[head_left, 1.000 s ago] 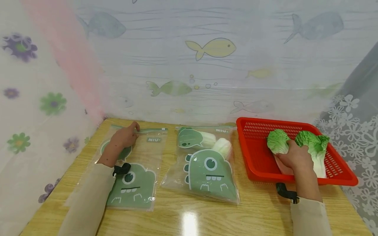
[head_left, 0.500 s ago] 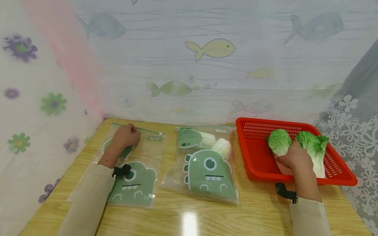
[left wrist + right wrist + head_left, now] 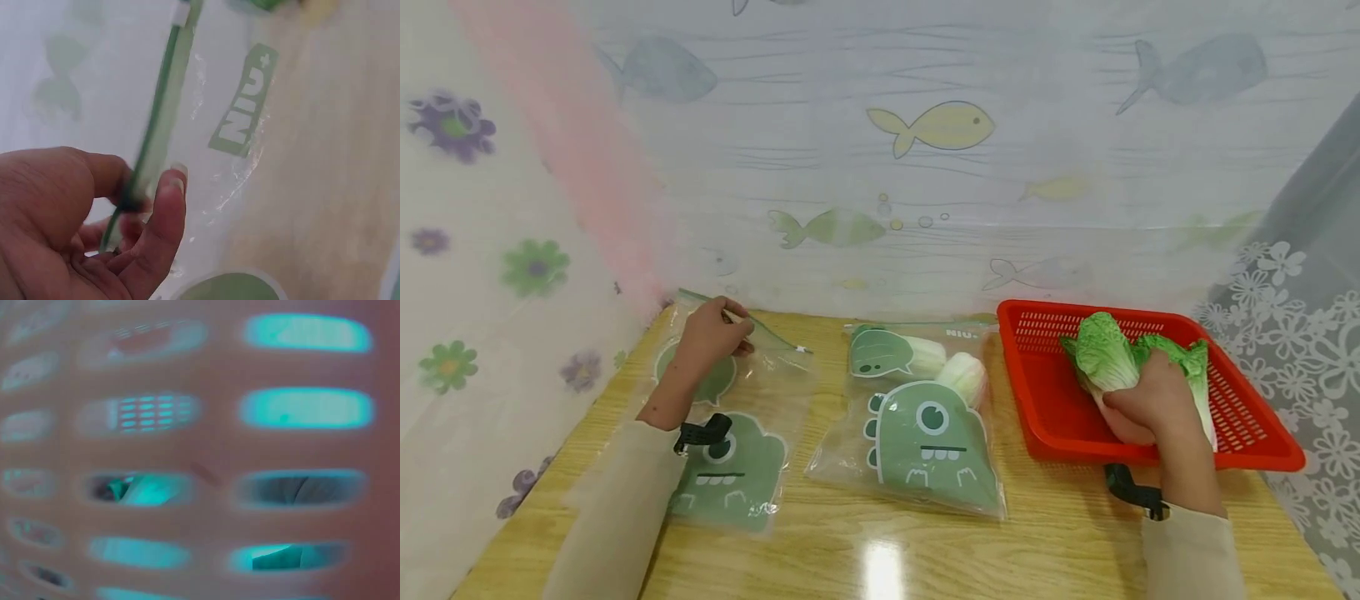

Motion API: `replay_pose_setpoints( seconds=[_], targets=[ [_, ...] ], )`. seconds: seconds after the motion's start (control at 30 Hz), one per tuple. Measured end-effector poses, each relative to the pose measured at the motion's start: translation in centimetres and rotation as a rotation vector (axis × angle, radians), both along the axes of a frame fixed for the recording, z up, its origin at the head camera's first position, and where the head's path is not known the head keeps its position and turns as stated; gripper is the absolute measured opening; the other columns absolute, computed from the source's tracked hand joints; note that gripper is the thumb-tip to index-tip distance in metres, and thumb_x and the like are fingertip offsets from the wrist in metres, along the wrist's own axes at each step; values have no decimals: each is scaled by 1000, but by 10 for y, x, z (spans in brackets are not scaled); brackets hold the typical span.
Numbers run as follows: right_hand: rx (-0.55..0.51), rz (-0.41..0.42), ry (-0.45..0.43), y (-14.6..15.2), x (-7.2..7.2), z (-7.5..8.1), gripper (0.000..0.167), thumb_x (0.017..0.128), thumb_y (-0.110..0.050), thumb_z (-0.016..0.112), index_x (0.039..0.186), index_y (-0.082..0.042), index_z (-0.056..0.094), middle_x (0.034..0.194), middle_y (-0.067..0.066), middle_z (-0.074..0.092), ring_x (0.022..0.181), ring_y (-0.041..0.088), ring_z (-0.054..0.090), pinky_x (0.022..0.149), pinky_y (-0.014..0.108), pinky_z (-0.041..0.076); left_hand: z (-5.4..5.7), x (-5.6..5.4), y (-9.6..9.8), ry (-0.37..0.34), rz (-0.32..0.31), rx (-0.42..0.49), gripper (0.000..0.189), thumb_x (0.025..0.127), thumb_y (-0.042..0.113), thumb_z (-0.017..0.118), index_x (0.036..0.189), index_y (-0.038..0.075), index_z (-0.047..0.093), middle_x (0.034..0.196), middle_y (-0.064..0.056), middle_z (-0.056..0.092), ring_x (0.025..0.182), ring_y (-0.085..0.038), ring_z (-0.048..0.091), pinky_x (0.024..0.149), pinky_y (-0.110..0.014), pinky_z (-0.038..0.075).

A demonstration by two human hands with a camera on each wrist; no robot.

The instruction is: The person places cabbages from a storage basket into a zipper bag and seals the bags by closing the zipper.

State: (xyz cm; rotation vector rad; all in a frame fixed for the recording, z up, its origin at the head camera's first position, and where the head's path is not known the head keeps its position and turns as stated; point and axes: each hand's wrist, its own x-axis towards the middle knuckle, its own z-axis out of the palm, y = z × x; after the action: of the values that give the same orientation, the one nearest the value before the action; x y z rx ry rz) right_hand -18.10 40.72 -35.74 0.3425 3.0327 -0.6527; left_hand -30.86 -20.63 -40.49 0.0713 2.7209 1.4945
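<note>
Beige sleeves [image 3: 1191,554] nearest you, with a black wrist camera [image 3: 1131,492] on each arm, over the pale wood table [image 3: 970,558]. Then the left bag [image 3: 737,467], clear plastic with green monster print, lower part lying flat on the wood. The middle bag [image 3: 936,467] sits just beside it, pale vegetables [image 3: 964,379] showing inside.

Right side: red basket [image 3: 1060,450] on the table. Your right hand [image 3: 1153,400] reaches in over its near rim, gripping the tilted cabbage [image 3: 1105,358], thumb across the stalk; fingertips hidden. The other cabbage [image 3: 1197,367] lies beside it, partly behind your hand. Right wrist view: blurred slots only, no help with the grip.

Farther up, your left hand [image 3: 711,337] pinches the left bag's green zip strip [image 3: 153,112], edge raised; slider [image 3: 801,349] near its right end. Can't tell whether the seal is parted.

Step looks like: taking hold of a cabbage while you manage the bag mouth. Next move probably calls for lifting it clear of the rim and spreading that mouth. Fish-print curtain [image 3: 850,167] at back.
</note>
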Motion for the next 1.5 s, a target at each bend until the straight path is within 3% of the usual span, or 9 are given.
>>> replay_pose_setpoints(
  seconds=[0.13,0.47,0.57,0.7,0.8,0.97,1.1,1.23,1.5],
  targets=[
    [-57,14,83,-5,3,8,100,88,-20,82,150,28,19,133,51,42,112,63,49,93,74,48,23,11,9,20,-59,-25,39,108,22,51,142,4,60,77,-12,69,78,-37,77,75,-48,64],
    [-271,24,188,-30,12,35,106,97,-23,77,165,10,2,157,45,28,138,63,36,104,76,41,75,54,32,151,-226,-206,30,106,22,50,127,15,70,72,-5,58,69,-31,62,62,-39,46],
    [-322,26,241,-38,15,40,106,98,-27,77,167,4,4,162,39,29,142,59,36,105,73,43,87,68,41,187,-273,-178,28,104,17,52,130,9,56,74,-7,55,62,-25,55,61,-39,44],
    [-354,29,265,-46,20,44,95,100,-34,75,167,4,19,161,35,35,138,53,44,94,35,57,99,85,54,147,-320,-12,57,96,4,56,142,10,22,81,-11,55,59,-23,49,61,-38,48],
    [-394,35,280,-53,23,45,82,101,-37,73,163,2,35,151,25,51,123,33,58,76,13,51,105,96,62,87,-341,115,79,93,-1,58,152,15,7,83,-11,54,65,-25,57,66,-36,52],
    [-743,187,330,-72,27,45,66,106,-22,67,164,-8,38,133,-1,57,107,8,64,82,17,57,106,111,78,101,-365,126,80,98,3,63,165,10,20,76,-9,51,67,-26,67,57,-33,43],
    [-1047,379,304,-90,31,46,66,109,-6,56,168,-21,31,147,-1,52,122,14,60,93,21,56,103,120,91,181,-369,133,64,104,10,68,160,5,40,77,-9,54,63,-24,71,50,-32,36],
    [-1082,468,337,-111,38,49,67,109,-4,52,169,-26,30,152,1,51,131,18,55,99,24,54,101,127,102,218,-366,170,50,107,15,66,153,7,48,72,-8,62,59,-25,69,51,-32,45],
    [-1233,554,445,-157,52,50,48,102,0,61,149,-7,52,134,8,65,118,20,66,97,30,57,104,140,121,210,-399,193,46,107,15,65,149,8,47,70,-3,71,55,-27,69,60,-41,60]
  ],
)
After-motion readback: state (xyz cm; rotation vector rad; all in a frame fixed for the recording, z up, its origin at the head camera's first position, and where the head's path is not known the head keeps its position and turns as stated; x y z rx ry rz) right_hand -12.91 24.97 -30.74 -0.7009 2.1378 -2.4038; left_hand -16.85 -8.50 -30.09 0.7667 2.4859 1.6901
